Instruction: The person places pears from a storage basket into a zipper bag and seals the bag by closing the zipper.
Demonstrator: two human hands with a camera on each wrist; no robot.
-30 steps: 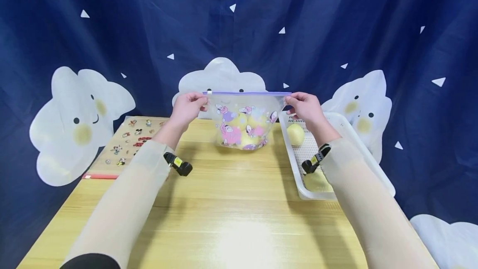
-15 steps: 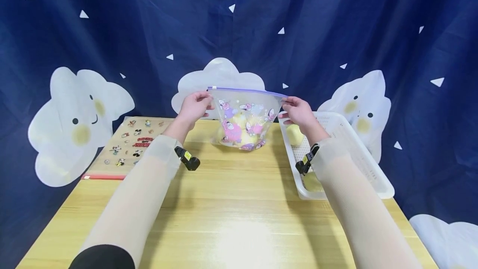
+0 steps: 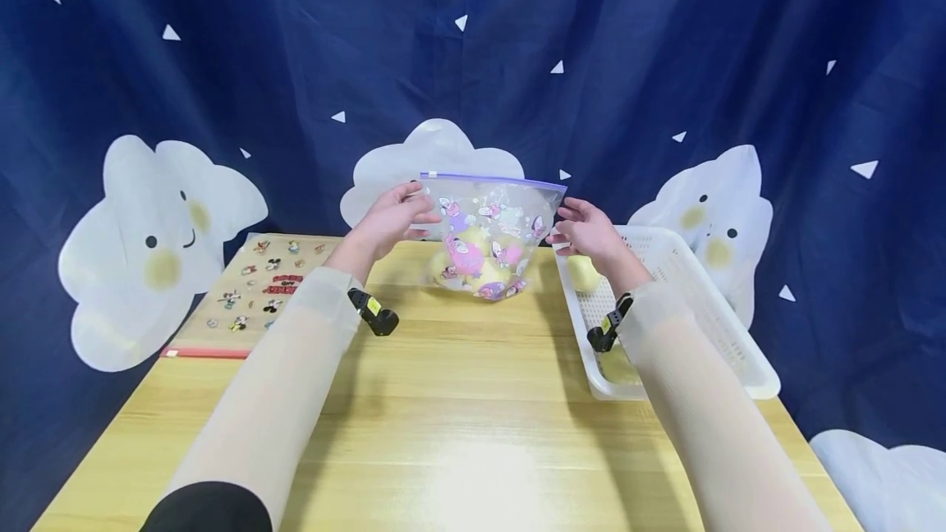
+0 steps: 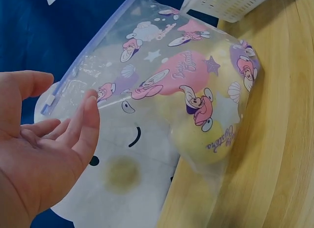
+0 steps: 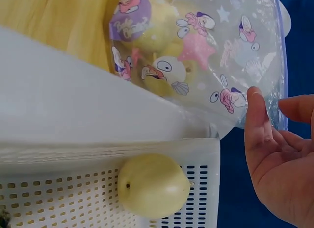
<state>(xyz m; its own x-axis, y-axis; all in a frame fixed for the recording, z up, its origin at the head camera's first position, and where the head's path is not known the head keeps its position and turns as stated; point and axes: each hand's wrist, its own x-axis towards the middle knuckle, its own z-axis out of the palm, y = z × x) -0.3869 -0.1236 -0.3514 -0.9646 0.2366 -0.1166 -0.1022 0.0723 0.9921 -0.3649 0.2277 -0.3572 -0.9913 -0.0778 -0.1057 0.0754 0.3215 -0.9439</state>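
Note:
A clear zip bag [image 3: 491, 228] with pink and purple cartoon prints stands upright near the table's back edge. Several yellow pears show through its lower part. Along the top runs a purple strip, with a white slider [image 4: 50, 100] at the left end. My left hand [image 3: 392, 220] is beside the bag's upper left side, fingers relaxed and holding nothing. On the other side, my right hand [image 3: 587, 232] is near the upper right corner with its fingers loosely spread. The right wrist view shows fingertips close to the bag's edge; whether they touch it I cannot tell.
A white perforated basket [image 5: 108, 144] stands to the right, holding a pear [image 5: 152, 186] at its far end and another yellow fruit [image 3: 619, 366] partly behind my right wrist. A brown printed zip bag [image 3: 247, 294] with a red strip lies flat at left.
Both hands have loosened from the bag's top corners and their fingers have spread. The bag stays upright, its top strip less stretched. The left hand has moved slightly right.

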